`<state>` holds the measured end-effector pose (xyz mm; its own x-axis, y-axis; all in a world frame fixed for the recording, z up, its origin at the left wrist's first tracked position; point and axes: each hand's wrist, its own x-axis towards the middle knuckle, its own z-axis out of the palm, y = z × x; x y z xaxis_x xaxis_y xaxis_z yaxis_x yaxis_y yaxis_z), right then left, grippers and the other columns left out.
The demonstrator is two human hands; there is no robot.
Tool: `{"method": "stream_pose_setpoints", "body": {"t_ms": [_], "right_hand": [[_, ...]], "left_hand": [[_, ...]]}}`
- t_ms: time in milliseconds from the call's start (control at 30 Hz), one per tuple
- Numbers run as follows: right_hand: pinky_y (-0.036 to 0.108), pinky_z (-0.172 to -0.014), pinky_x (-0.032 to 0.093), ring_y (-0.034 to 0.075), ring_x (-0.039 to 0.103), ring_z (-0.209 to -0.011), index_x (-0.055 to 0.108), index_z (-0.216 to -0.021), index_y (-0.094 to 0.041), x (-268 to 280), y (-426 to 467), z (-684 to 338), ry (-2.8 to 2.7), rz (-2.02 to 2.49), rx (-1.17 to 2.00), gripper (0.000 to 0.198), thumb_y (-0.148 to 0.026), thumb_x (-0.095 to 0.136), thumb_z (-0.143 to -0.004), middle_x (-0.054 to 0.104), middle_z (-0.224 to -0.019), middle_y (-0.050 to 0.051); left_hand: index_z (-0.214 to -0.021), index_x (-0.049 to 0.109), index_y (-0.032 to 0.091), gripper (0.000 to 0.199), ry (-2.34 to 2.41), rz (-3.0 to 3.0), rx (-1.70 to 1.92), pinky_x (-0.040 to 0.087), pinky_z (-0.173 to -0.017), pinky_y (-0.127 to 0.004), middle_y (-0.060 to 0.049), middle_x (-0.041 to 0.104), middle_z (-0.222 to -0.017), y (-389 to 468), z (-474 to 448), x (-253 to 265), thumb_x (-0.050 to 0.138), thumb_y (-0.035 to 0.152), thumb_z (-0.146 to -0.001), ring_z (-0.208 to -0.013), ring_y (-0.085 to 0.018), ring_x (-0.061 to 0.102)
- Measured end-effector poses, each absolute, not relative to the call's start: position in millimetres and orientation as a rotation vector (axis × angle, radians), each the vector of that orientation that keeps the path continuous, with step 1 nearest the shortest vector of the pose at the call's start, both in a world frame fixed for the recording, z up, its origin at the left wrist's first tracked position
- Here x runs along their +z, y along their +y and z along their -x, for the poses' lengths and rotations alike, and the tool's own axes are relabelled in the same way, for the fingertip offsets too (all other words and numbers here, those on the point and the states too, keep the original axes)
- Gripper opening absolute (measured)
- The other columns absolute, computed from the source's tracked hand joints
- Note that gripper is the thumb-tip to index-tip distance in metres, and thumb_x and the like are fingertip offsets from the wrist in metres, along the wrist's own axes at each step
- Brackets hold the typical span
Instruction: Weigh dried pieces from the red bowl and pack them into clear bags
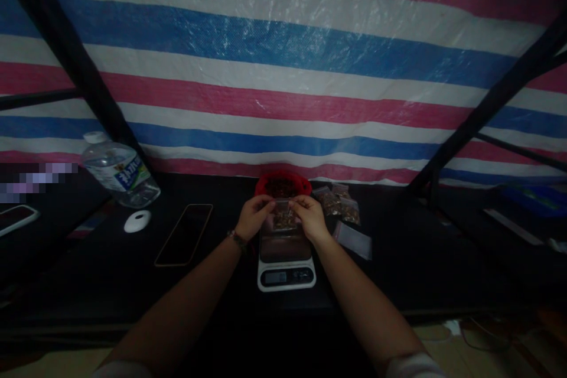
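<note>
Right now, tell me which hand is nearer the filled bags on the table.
Right. The right hand is just left of the filled bags; the left hand is farther left, across the small bag both hands pinch.

The digital scale (287,269) is flanked by a smartphone (184,235) at left and filled bags (350,211) at right, a container (303,182) placed behind

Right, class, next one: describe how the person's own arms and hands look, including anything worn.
Both the left hand and right hand are ungloved. A dark bracelet circles the left wrist; none shows on the right. The forearms are bare, with pale sleeves at the bottom edge.
</note>
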<state>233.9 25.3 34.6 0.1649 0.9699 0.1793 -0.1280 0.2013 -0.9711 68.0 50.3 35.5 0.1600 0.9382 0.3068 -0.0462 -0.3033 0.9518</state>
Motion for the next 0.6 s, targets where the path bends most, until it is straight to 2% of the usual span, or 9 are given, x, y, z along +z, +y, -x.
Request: {"method": "stream_pose_setpoints", "body": {"t_ms": [200, 400, 600], "right_hand": [[0.018, -0.037, 0.030, 0.006, 0.041, -0.041, 0.064, -0.075, -0.016, 33.1, 26.5, -235.9, -1.123, 1.045, 0.945, 0.025, -0.040, 0.066, -0.070, 0.055, -0.056, -0.003], [0.020, -0.047, 0.037, 0.009, 0.050, -0.051, 0.064, -0.073, -0.017, 35.4, 24.0, -234.2, -1.156, 1.071, 0.825, 0.018, -0.036, 0.065, -0.072, 0.059, -0.061, -0.002], [0.023, -0.056, 0.044, 0.014, 0.057, -0.060, 0.066, -0.074, -0.018, 36.6, 19.5, -228.6, -1.237, 1.090, 0.849, 0.018, -0.036, 0.066, -0.071, 0.064, -0.066, 0.000]], "left_hand": [[-0.074, 0.066, 0.014, 0.028, 0.977, -1.481, 1.286, 0.052, -0.065, -0.026, -0.004, 0.068, -0.071, 53.4, -68.1, 36.9, 0.069, 0.041, -0.068, -0.066, -0.015, 0.063], [-0.074, 0.069, 0.014, 0.028, 0.981, -1.458, 1.297, 0.052, -0.065, -0.026, -0.005, 0.070, -0.074, 51.7, -69.8, 35.6, 0.071, 0.041, -0.066, -0.067, -0.016, 0.064], [-0.078, 0.071, 0.013, 0.028, 0.986, -1.542, 1.260, 0.050, -0.058, -0.023, -0.005, 0.070, -0.071, 45.6, -71.6, 38.0, 0.068, 0.040, -0.069, -0.063, -0.015, 0.063]]}}
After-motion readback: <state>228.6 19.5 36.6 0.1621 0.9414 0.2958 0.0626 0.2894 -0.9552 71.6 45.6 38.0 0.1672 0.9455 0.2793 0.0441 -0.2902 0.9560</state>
